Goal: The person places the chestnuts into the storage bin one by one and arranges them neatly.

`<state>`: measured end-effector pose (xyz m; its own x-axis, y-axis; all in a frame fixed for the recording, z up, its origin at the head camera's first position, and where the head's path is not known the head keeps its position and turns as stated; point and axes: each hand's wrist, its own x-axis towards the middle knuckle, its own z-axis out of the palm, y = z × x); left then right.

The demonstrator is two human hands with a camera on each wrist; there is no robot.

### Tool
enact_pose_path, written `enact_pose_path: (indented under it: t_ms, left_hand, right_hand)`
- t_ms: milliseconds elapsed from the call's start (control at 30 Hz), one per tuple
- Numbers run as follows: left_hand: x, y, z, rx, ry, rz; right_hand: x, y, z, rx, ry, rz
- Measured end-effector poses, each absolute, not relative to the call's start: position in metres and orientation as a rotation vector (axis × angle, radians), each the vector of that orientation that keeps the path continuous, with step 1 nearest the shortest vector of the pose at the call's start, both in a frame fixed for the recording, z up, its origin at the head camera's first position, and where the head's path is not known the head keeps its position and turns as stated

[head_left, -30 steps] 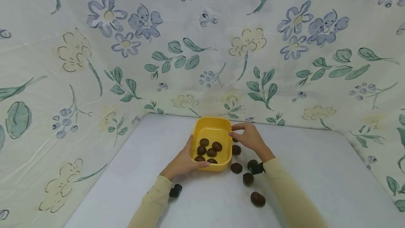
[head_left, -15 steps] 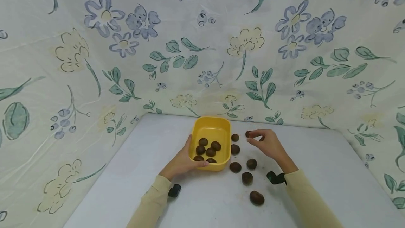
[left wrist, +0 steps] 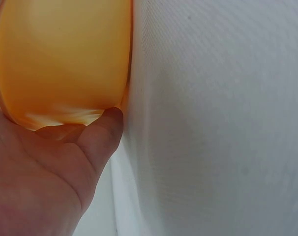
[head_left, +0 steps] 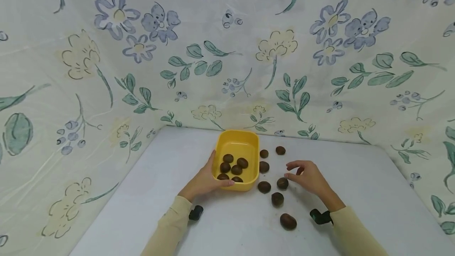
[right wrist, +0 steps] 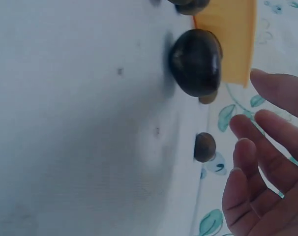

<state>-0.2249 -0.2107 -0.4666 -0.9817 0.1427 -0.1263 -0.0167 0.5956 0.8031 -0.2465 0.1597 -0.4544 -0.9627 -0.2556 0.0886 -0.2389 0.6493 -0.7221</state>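
A yellow plastic tub [head_left: 237, 137] stands at the back middle of the white table with several brown chestnuts [head_left: 243, 163] inside. My left hand [head_left: 203, 181] grips it, fingers along its left side and thumb at the near edge. The left wrist view shows this hand [left wrist: 45, 172] at the tub's wall [left wrist: 65, 54]. To the right of the tub, my right hand [head_left: 308, 177] holds nothing, its fingers loosely bent. Thumb and fingertips are right by a chestnut [head_left: 282, 183] on the table. In the right wrist view, a dark chestnut [right wrist: 195, 62] shows near the fingers.
Several more chestnuts lie to the right of the tub, from one at the back [head_left: 280, 150] to the nearest one [head_left: 288, 221]. A flower-printed cloth [head_left: 227, 70] rises behind the white table [head_left: 373, 192] and along its sides. Both wrists wear small black cameras.
My right hand has moved from the tub's right rim to the back right chestnut, then toward me. That chestnut stays on the table. My left hand keeps its grip on the tub.
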Motion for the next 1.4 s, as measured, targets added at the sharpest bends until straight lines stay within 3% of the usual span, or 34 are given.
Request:
enact_pose_path:
  t_ms: [1000, 1400]
  left_hand:
    - [-0.223, -0.210, -0.467, 0.079, 2.648, 1.314]
    - [-0.224, -0.211, -0.466, 0.094, 2.644, 1.330]
  right_hand:
    - [-0.235, 0.150, -0.475, -0.483, 2.858, -1.060]
    - [-0.234, 0.139, -0.469, -0.322, 2.899, -0.870]
